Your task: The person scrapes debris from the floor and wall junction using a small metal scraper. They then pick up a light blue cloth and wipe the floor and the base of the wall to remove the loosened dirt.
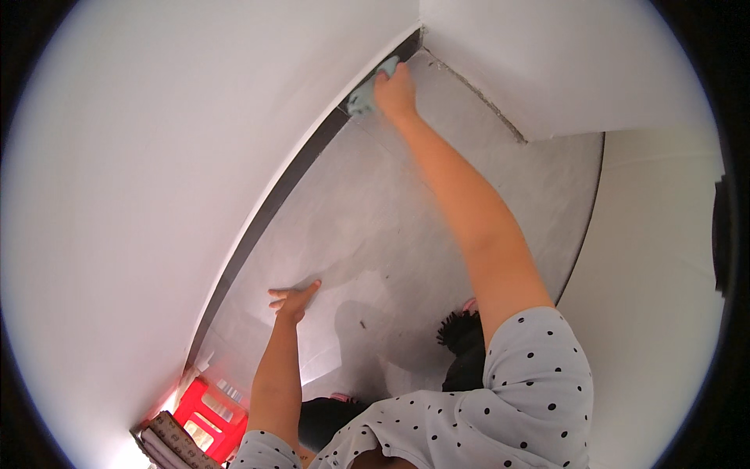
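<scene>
My right hand (396,94) is stretched far forward and closed on a pale green-blue cloth (362,98). The cloth lies against the black skirting board (316,140) at the foot of the left wall, close to the corner. My left hand (295,300) is held out over the grey floor (363,223) with its fingers spread and nothing in it. Whether its fingertips touch the floor, I cannot tell.
Behind my left arm, at the lower left, stands a red plastic crate or stool (212,419) beside brown patterned folded material (181,439). White walls (146,176) rise at both sides. A rough, unskirted wall edge (480,97) runs right from the corner. Small dark specks dot the floor.
</scene>
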A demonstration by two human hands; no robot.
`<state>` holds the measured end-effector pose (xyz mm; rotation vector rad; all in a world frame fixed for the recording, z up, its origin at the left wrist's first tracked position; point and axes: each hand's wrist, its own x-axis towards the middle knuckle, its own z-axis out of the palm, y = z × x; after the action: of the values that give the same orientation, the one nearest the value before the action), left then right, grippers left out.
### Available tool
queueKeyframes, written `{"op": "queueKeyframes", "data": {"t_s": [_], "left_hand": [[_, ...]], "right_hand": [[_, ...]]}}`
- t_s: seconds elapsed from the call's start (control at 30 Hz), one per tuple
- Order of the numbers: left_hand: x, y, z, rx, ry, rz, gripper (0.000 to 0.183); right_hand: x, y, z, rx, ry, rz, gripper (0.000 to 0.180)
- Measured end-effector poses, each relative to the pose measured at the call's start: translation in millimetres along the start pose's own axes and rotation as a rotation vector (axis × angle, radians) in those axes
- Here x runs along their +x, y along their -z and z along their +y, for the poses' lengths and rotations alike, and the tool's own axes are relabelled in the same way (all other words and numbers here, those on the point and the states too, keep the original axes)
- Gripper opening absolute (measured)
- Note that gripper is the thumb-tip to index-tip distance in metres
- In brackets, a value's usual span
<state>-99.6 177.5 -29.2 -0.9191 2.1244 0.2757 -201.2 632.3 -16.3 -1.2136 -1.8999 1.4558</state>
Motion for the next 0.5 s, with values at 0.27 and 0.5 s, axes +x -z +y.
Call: {"op": "queueKeyframes", "data": {"t_s": [0.27, 0.5], "left_hand": [[23, -3, -11, 0.023, -0.025, -0.015, 0.148], [13, -3, -8, 0.035, -0.023, -0.019, 0.147]], "right_hand": [[59, 11, 31, -0.172, -0.013, 0.171, 0.026], [-37, 45, 10, -0.171, 0.001, -0.773, 0.043]]}}
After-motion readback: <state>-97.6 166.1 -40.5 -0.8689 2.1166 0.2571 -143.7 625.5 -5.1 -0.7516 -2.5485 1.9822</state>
